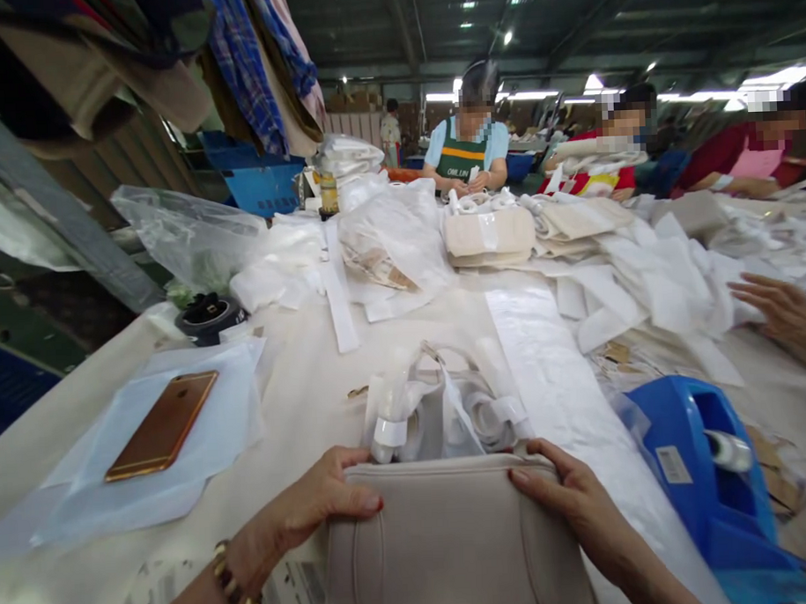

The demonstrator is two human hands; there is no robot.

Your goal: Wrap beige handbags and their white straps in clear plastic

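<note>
A beige handbag (454, 538) is at the front edge of the table, its top edge toward the middle of the view. My left hand (336, 494) grips its upper left corner, thumb on the front panel and fingers behind the rim. At the upper right corner my right hand (561, 481) holds it the same way. Behind the bag's top edge lie its handles (445, 358), with white wrapping (391, 430) around parts of them. The bag's lower part runs out of view.
A phone (162, 425) lies on pale sheets at left. A blue tape dispenser (700, 468) stands at right, near another person's hand (787, 319). Wrapped beige bags (490, 233), plastic bags (394, 241) and white strips (667, 284) cover the far side. People work beyond.
</note>
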